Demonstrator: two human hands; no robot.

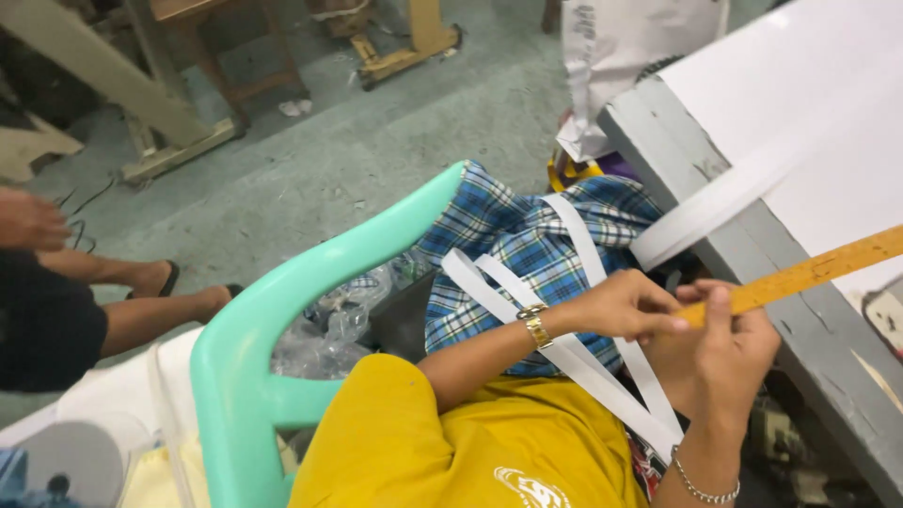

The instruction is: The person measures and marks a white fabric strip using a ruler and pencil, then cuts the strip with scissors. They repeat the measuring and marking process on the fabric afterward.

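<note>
My left hand (616, 306), with a gold watch on its wrist, pinches the near end of a yellow wooden ruler (809, 273). My right hand (729, 353), wearing a silver bracelet, grips the same end from below. The ruler slants up to the right over the grey table edge (724, 254). A wide white strip (715, 202) hangs off the table toward my hands. Narrower white strips (574, 357) cross under my left wrist and lie over blue plaid cloth (527, 245).
A mint-green plastic chair (273, 320) stands to my left with the plaid cloth and clear plastic bags (329, 329) on it. A white sheet (809, 94) covers the table. Another person's legs (141, 301) and hand (28, 221) are at far left. Wooden furniture legs (179, 141) stand on the floor beyond.
</note>
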